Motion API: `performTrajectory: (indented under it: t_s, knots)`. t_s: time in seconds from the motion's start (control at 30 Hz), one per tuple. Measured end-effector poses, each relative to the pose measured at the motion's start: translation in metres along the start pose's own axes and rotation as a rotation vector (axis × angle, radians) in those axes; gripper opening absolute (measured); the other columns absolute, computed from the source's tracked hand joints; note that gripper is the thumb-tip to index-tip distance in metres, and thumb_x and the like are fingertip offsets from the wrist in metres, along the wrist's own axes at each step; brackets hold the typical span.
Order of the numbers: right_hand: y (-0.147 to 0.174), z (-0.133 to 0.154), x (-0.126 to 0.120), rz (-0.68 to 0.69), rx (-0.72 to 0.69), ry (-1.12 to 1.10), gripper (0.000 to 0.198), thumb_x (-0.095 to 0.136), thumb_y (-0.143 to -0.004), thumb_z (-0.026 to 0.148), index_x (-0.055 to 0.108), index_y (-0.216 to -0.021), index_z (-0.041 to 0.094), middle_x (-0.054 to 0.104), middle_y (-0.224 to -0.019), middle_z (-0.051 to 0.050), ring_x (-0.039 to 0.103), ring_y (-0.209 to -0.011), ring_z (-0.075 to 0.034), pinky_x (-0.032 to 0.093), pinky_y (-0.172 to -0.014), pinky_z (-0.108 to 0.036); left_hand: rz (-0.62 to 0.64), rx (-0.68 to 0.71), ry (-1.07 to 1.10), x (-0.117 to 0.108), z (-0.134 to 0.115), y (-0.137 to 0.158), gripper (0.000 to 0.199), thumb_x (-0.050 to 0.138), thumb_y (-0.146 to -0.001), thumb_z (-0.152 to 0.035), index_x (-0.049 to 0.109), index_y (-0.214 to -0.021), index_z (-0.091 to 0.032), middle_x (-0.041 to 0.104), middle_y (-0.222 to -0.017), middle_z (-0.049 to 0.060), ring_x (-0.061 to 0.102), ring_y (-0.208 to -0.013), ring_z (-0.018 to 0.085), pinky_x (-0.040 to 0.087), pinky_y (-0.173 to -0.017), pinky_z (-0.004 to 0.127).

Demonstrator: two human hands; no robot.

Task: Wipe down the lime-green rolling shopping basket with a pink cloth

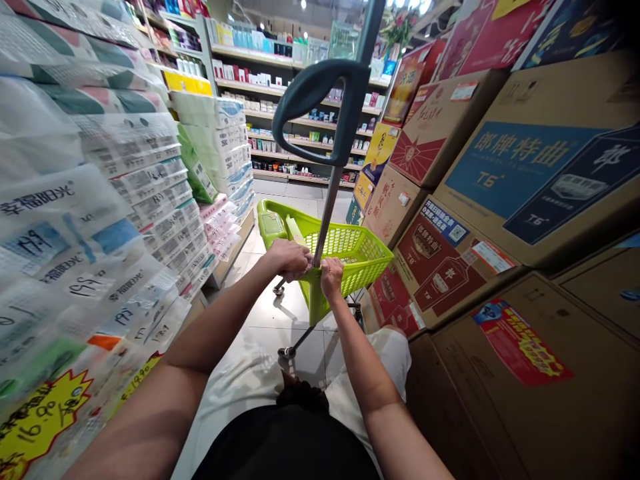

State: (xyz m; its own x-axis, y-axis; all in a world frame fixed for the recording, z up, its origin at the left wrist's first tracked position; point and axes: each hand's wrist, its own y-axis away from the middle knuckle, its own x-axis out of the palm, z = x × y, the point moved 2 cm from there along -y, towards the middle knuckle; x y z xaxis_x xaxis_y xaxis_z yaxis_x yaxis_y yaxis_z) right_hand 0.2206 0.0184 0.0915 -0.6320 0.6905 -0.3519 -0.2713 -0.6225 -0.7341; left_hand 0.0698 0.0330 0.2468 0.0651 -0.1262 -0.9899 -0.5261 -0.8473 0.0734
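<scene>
A bright green shopping cart [358, 275] with a basket of perforated plastic stands in front of me on small casters. My left hand [291, 258] is closed at the basket's near rim, just left of a grey metal pole [331, 207]. To the right of that pole, my right hand [331, 277] is wrapped over the same rim. The pole rises at a slant between my hands and carries a dark grey loop handle [286, 110], which neither hand touches. A pale green panel [295, 231] stands inside the basket at its left end.
Plastic-wrapped tissue packs [150, 177] are stacked high along the left. Cardboard cartons [530, 160] form a wall close on the right. Shelves of small boxes and bottles [280, 87] cross the far end. Pale floor tiles [250, 320] run between the stacks.
</scene>
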Motion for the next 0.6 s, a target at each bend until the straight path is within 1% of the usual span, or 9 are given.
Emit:
performTrajectory:
  t_s: [0.07, 0.13, 0.2, 0.27, 0.33, 0.37, 0.43, 0.53, 0.6]
  knots:
    - [0.000, 0.000, 0.000, -0.007, -0.007, 0.007, 0.039, 0.029, -0.104, 0.033, 0.033, -0.066, 0.027, 0.049, -0.065, 0.000, 0.046, -0.073, -0.021, 0.035, -0.079, -0.034, 0.111, 0.029, -0.068, -0.003, -0.002, -0.002, 0.018, 0.061, -0.083, -0.034, 0.073, -0.080, -0.021, 0.079, -0.096, 0.012, 0.069, -0.087, 0.027, 0.045, -0.078, 0.034]
    - [0.001, 0.000, 0.000, -0.022, -0.015, 0.008, 0.039, 0.028, -0.104, 0.033, 0.032, -0.066, 0.027, 0.047, -0.065, 0.000, 0.045, -0.072, -0.021, 0.035, -0.078, -0.035, 0.157, 0.073, -0.069, -0.005, -0.002, -0.002, 0.032, 0.052, -0.090, -0.041, 0.074, -0.078, -0.021, 0.079, -0.096, 0.011, 0.068, -0.084, 0.025, 0.043, -0.072, 0.032]
    - [0.001, 0.000, 0.000, -0.035, -0.016, 0.010, 0.039, 0.028, -0.104, 0.034, 0.031, -0.066, 0.027, 0.046, -0.064, 0.000, 0.045, -0.072, -0.021, 0.035, -0.078, -0.034, 0.150, 0.091, -0.035, -0.004, 0.000, -0.001, 0.043, 0.047, -0.093, -0.050, 0.075, -0.076, -0.022, 0.078, -0.091, 0.010, 0.067, -0.080, 0.024, 0.041, -0.069, 0.031]
    - [0.002, 0.001, -0.001, -0.042, -0.016, 0.010, 0.039, 0.027, -0.104, 0.034, 0.030, -0.066, 0.027, 0.046, -0.064, 0.000, 0.044, -0.072, -0.021, 0.035, -0.078, -0.034, 0.066, 0.083, -0.009, 0.000, 0.003, 0.001, 0.047, 0.047, -0.093, -0.054, 0.077, -0.076, -0.022, 0.078, -0.087, 0.009, 0.067, -0.079, 0.024, 0.041, -0.069, 0.031]
    - [0.002, 0.001, -0.001, -0.049, -0.018, 0.003, 0.039, 0.027, -0.104, 0.034, 0.030, -0.066, 0.027, 0.045, -0.064, 0.000, 0.044, -0.072, -0.021, 0.035, -0.077, -0.034, -0.125, 0.079, 0.038, 0.007, 0.007, 0.005, 0.046, 0.049, -0.094, -0.055, 0.078, -0.078, -0.022, 0.077, -0.086, 0.008, 0.068, -0.081, 0.024, 0.043, -0.073, 0.032]
    - [0.003, 0.001, -0.001, -0.052, -0.018, 0.001, 0.039, 0.027, -0.104, 0.034, 0.030, -0.066, 0.027, 0.046, -0.064, 0.000, 0.044, -0.072, -0.021, 0.035, -0.077, -0.034, -0.258, 0.077, 0.081, 0.013, 0.009, 0.009, 0.046, 0.048, -0.096, -0.054, 0.077, -0.079, -0.022, 0.077, -0.085, 0.008, 0.068, -0.082, 0.024, 0.044, -0.075, 0.032]
    - [0.003, 0.001, -0.001, -0.057, -0.011, 0.000, 0.039, 0.027, -0.104, 0.034, 0.030, -0.066, 0.027, 0.046, -0.064, 0.000, 0.045, -0.072, -0.021, 0.035, -0.078, -0.034, -0.598, 0.058, 0.207, 0.031, 0.013, 0.020, 0.048, 0.043, -0.101, -0.050, 0.074, -0.080, -0.021, 0.074, -0.081, 0.008, 0.067, -0.080, 0.022, 0.046, -0.080, 0.034]
    - [0.003, 0.001, -0.001, -0.056, 0.005, -0.001, 0.039, 0.028, -0.104, 0.033, 0.031, -0.066, 0.027, 0.046, -0.065, 0.000, 0.045, -0.073, -0.021, 0.035, -0.078, -0.034, -1.158, 0.035, 0.406, 0.073, 0.016, 0.038, 0.044, 0.038, -0.106, -0.045, 0.066, -0.083, -0.020, 0.069, -0.082, 0.008, 0.066, -0.085, 0.022, 0.048, -0.089, 0.039]
    - [0.003, 0.000, -0.002, -0.050, 0.020, 0.003, 0.039, 0.028, -0.104, 0.032, 0.031, -0.065, 0.027, 0.046, -0.064, 0.001, 0.044, -0.072, -0.020, 0.035, -0.078, -0.034, -1.403, 0.043, 0.498, 0.105, 0.012, 0.044, 0.035, 0.042, -0.105, -0.048, 0.063, -0.095, -0.020, 0.067, -0.095, 0.010, 0.065, -0.097, 0.024, 0.049, -0.093, 0.041]
